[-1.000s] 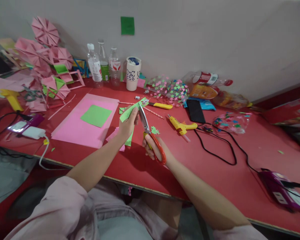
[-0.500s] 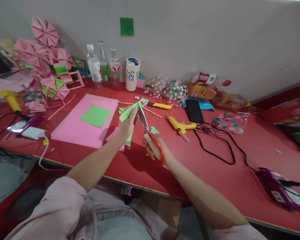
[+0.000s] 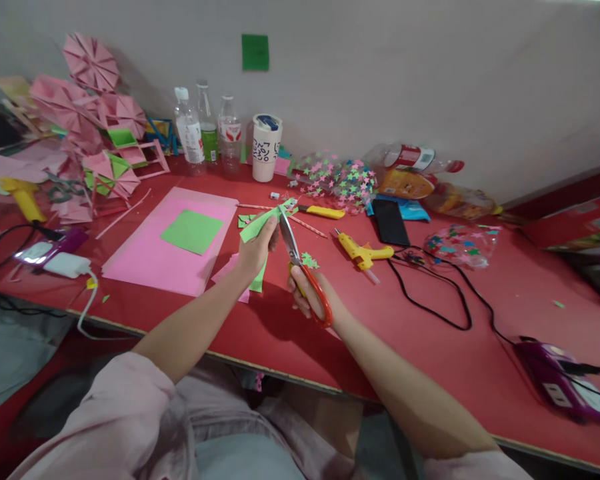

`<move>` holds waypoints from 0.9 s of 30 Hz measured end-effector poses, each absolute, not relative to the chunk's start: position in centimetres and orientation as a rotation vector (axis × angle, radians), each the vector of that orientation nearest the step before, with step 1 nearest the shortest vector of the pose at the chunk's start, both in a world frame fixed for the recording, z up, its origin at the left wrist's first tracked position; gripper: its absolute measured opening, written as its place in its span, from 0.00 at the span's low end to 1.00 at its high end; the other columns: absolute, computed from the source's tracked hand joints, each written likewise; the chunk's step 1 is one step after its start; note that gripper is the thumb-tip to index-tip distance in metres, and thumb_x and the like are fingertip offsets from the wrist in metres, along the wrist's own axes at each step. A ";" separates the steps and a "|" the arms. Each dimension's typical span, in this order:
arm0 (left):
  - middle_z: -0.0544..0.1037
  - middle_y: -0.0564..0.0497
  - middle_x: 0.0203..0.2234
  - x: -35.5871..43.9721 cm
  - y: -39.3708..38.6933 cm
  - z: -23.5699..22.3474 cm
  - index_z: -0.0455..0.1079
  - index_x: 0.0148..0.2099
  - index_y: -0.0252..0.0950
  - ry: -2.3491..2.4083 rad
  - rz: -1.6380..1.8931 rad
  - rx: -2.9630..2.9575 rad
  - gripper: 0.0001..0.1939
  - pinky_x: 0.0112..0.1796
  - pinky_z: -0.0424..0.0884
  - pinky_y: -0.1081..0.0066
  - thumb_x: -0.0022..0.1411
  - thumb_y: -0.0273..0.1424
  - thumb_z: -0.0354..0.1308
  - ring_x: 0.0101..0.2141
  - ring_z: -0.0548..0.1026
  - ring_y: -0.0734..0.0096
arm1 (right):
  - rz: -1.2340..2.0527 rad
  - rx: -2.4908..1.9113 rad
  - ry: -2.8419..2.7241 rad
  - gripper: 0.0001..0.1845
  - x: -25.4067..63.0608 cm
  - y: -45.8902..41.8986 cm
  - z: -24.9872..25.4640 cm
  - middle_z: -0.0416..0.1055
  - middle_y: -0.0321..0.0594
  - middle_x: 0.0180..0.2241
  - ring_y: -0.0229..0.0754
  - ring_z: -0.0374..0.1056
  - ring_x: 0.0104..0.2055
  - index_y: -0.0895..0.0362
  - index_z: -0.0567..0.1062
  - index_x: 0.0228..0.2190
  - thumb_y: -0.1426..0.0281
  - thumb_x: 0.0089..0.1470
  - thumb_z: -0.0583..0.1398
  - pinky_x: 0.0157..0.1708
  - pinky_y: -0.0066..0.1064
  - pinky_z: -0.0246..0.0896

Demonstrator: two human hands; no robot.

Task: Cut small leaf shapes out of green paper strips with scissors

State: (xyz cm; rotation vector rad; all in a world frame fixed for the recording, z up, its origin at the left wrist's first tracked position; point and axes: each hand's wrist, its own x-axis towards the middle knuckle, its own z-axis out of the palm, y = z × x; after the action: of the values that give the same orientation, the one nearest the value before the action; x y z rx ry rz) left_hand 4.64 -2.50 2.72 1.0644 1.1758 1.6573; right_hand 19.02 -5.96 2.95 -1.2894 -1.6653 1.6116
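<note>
My left hand (image 3: 258, 248) pinches a strip of green paper (image 3: 253, 229) above the red table. Red-handled scissors (image 3: 291, 241) are gripped in my right hand (image 3: 305, 291), their blades pointing away from me and meeting the strip's far end. Whether the blades are fully closed there is hard to make out. Small green paper stars (image 3: 309, 261) lie just beyond my right hand. Under my left hand, another green piece (image 3: 258, 279) and pink paper scraps (image 3: 226, 268) rest on the table.
Pink sheets (image 3: 145, 260) bearing a green square (image 3: 192, 231) lie at left. A yellow cutter (image 3: 325, 212), glue gun (image 3: 363, 252) and phone (image 3: 391, 222) are to the right. Bottles (image 3: 189, 133) and a cup (image 3: 267, 150) stand by the wall; a cable (image 3: 430, 325) loops at right.
The scissors have shifted slightly at the far end of the green strip, and the strip's tip has changed shape a little. Both hands stay almost in place.
</note>
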 end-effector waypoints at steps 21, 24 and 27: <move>0.64 0.56 0.12 2.9 -2.2 2.5 0.64 0.17 0.35 1.127 1.047 1.159 0.18 0.17 0.55 0.77 0.52 0.40 0.57 0.14 0.58 0.84 | 1.489 -1.123 -1.448 0.18 20.0 -4.2 2.3 0.52 0.24 0.07 0.30 0.49 0.09 0.55 0.64 0.20 0.55 0.49 0.59 0.19 0.28 0.59; 0.63 0.56 0.11 2.9 -2.6 2.6 0.62 0.15 0.35 1.114 0.800 1.306 0.18 0.17 0.55 0.76 0.51 0.39 0.57 0.14 0.58 0.83 | 1.489 -1.070 -1.454 0.18 20.3 -3.8 2.5 0.51 0.25 0.07 0.31 0.51 0.10 0.54 0.60 0.17 0.59 0.48 0.60 0.20 0.29 0.59; 0.63 0.55 0.11 3.1 -2.8 2.7 0.62 0.15 0.35 1.051 0.725 1.383 0.18 0.16 0.54 0.77 0.51 0.38 0.57 0.14 0.58 0.82 | 1.488 -1.070 -1.442 0.12 20.2 -3.9 2.7 0.52 0.24 0.08 0.31 0.50 0.10 0.54 0.62 0.20 0.63 0.47 0.60 0.20 0.30 0.60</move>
State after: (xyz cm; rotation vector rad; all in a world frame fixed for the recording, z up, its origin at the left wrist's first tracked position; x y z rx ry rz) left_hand 3.06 -2.78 2.69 1.3829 1.0515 0.7248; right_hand 20.23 -3.86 2.72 -1.0695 -1.4419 1.4877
